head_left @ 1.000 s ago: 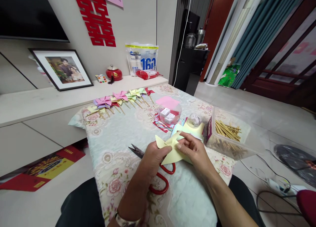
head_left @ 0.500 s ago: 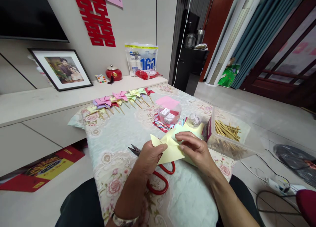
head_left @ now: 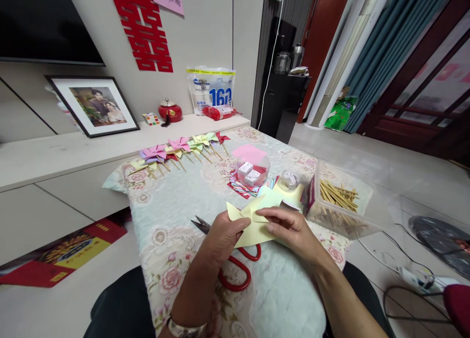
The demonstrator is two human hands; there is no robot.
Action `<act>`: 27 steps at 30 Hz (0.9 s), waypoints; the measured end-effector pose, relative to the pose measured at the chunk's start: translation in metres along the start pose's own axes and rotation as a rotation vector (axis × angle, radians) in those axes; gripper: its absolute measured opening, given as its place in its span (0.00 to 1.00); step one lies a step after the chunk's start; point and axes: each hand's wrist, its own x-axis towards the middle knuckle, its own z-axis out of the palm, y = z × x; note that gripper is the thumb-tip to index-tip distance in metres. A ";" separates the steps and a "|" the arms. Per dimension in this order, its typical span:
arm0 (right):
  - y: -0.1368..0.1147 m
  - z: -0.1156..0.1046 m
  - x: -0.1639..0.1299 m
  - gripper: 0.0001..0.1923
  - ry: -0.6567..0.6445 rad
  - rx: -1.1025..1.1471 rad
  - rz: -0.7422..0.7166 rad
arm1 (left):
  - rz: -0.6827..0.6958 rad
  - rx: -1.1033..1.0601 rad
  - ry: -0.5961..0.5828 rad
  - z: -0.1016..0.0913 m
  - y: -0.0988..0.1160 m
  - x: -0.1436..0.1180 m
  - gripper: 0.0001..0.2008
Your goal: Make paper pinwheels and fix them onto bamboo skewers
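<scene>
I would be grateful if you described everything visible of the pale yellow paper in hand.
The pale yellow paper looks thin, plain and matte, partly folded: pointed flaps rise at its upper edge, while a broader flat part spreads below. It is held near the red-handled scissors. The left hand grips its left side, thumb on top; the right hand touches its right side.

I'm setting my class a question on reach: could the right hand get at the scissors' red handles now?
Probably yes. The red handles lie largely uncovered near the right hand. The left hand covers the scissors' middle and the yellow paper hides part of one loop, but the other loop looks mostly free.
</scene>
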 end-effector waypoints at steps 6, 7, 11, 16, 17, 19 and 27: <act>-0.002 -0.001 0.002 0.13 -0.005 -0.128 -0.091 | 0.015 -0.023 0.001 -0.009 -0.016 0.008 0.09; -0.002 -0.001 0.002 0.13 -0.006 -0.151 -0.115 | 0.013 -0.026 0.018 -0.010 -0.016 0.008 0.09; -0.002 -0.005 0.003 0.13 -0.031 -0.201 -0.200 | 0.000 -0.036 0.067 -0.008 -0.012 0.007 0.09; 0.004 -0.008 0.002 0.13 -0.083 -0.234 -0.227 | 0.004 -0.032 0.071 -0.008 -0.012 0.007 0.11; 0.004 -0.008 0.002 0.12 -0.088 -0.241 -0.227 | 0.006 -0.025 0.075 -0.008 -0.012 0.007 0.11; 0.004 -0.009 0.002 0.10 -0.091 -0.254 -0.220 | 0.012 -0.010 0.090 -0.007 -0.012 0.007 0.10; 0.002 -0.004 0.003 0.05 -0.061 -0.334 -0.199 | 0.014 0.076 0.108 -0.003 -0.013 0.007 0.10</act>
